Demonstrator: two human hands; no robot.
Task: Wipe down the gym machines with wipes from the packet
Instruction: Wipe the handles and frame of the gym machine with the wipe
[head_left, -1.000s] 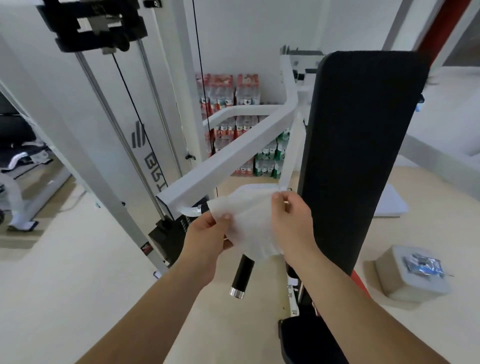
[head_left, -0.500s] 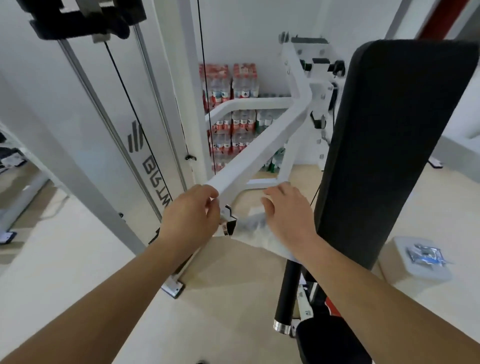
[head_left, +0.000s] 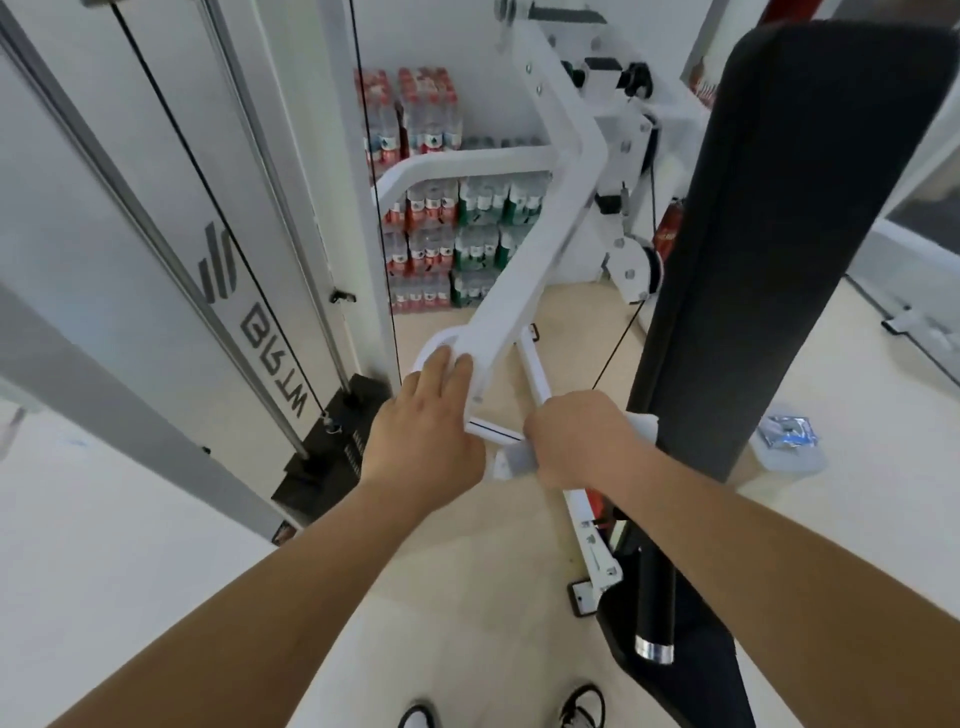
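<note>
The gym machine (head_left: 156, 260) fills the left half of the frame: a pale panel with a dark logo, steel guide rods, a black cable and a black weight stack at its foot. On the right stands its tall black back pad (head_left: 779, 234), running from the top edge down past the middle. Between them a white arm (head_left: 545, 249) of the machine slants from the upper centre down to the middle of the frame. Behind it, at upper centre, packs of water bottles (head_left: 457, 234) are stacked against the wall.

Two bare forearms reach up from the bottom edge. The left hand (head_left: 431, 431) lies on the lower end of the white arm, its fingers fairly straight and resting on the metal; the thumb is hidden. Just right of it, the right hand (head_left: 576, 441) is curled tight around a white wipe (head_left: 511, 462), pressing it against a thin white bar; wipe ends stick out on both sides of the fist.

At lower right hangs a black handle (head_left: 654, 608) with a chrome tip. The packet (head_left: 787, 431) lies on a pale block (head_left: 795, 460) on the floor at mid-right, well apart from both hands.
</note>
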